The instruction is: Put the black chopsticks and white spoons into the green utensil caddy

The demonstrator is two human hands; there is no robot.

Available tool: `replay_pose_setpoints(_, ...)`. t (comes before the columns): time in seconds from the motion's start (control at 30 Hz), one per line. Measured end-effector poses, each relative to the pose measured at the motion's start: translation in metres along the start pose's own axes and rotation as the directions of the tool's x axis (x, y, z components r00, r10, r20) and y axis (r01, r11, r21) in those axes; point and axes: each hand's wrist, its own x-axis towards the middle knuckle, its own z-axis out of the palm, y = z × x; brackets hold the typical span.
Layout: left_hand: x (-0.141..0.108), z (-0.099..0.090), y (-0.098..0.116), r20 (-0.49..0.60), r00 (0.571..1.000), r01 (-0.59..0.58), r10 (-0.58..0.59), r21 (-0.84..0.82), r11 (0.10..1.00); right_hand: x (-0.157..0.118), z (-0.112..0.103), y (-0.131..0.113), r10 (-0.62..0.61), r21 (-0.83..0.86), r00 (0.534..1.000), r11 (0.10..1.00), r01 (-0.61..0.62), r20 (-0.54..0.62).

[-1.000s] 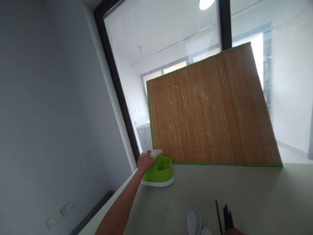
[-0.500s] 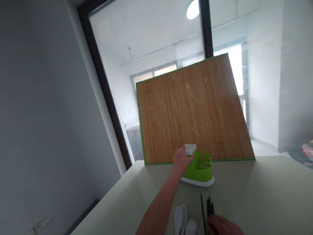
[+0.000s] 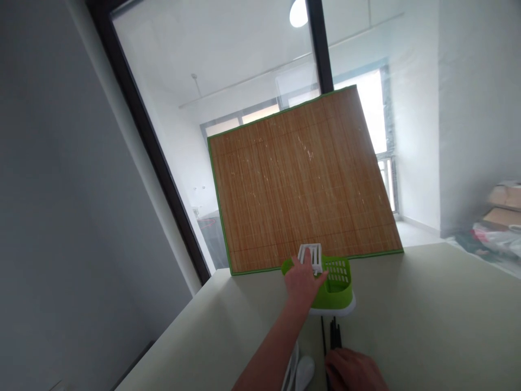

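My left hand (image 3: 303, 279) reaches forward and grips the green utensil holder (image 3: 334, 297) from its near left side, thumb out to the right and a finger over the white slotted top (image 3: 316, 251). The holder has a white base and an open basket with a slotted wall on its right. At the bottom edge my right hand (image 3: 355, 370) is curled closed over the lower part of several black chopsticks (image 3: 335, 334). Another black chopstick (image 3: 323, 336) lies just left of them. White spoons (image 3: 305, 370) lie beside my left forearm, partly hidden by it.
The pale table (image 3: 423, 304) carries everything. Behind the holder a bamboo mat (image 3: 301, 179) with green edging leans upright against a dark-framed glass partition (image 3: 319, 49). A grey wall (image 3: 81, 217) is on the left. Boxes and bags (image 3: 502, 217) lie beyond the table at far right.
The holder has turned or tilted under my left hand, so its slotted top and left part show more. My fingers are spread wider. The view has shifted right; my right hand stays at the chopsticks.
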Motion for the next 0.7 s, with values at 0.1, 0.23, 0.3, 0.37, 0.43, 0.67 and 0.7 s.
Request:
replay_pose_setpoints(0.1, -0.014, -0.006, 0.0, 0.01, 1.0, 0.006, -0.006, 0.025, 1.0, -0.001, 0.0, -0.002, 0.002, 0.011, 1.0, 1.0, -0.002, 0.028)
replay_pose_setpoints(0.23, -0.026, -0.01, 0.001, 0.014, 1.0, 0.012, -0.012, -0.003, 1.0, -0.004, 0.003, -0.002, 0.002, 0.033, 0.998, 0.999, -0.004, 0.061)
replay_pose_setpoints(0.3, -0.03, -0.014, 0.0, 0.015, 1.0, 0.004, -0.004, -0.033, 0.999, -0.005, 0.005, -0.001, 0.0, 0.049, 0.998, 0.999, -0.003, 0.056)
replay_pose_setpoints(0.37, -0.036, -0.019, -0.004, -0.006, 1.0, -0.025, 0.025, -0.065, 0.998, -0.006, 0.006, 0.001, -0.001, 0.053, 0.999, 0.999, -0.002, 0.043)
replay_pose_setpoints(0.43, -0.046, -0.023, -0.014, -0.032, 0.997, -0.071, 0.068, -0.092, 0.993, -0.007, 0.006, 0.003, 0.002, 0.028, 0.999, 1.0, -0.003, 0.034)
replay_pose_setpoints(0.67, -0.107, -0.011, -0.097, 0.147, 0.987, 0.084, -0.07, -0.095, 0.992, -0.016, 0.005, 0.011, 0.234, -0.175, 0.972, 0.956, -0.235, -0.029)
replay_pose_setpoints(0.7, -0.114, -0.006, -0.111, 0.187, 0.976, 0.126, -0.108, -0.09, 0.988, -0.018, 0.005, 0.011, 0.269, -0.196, 0.963, 0.944, -0.267, -0.017)
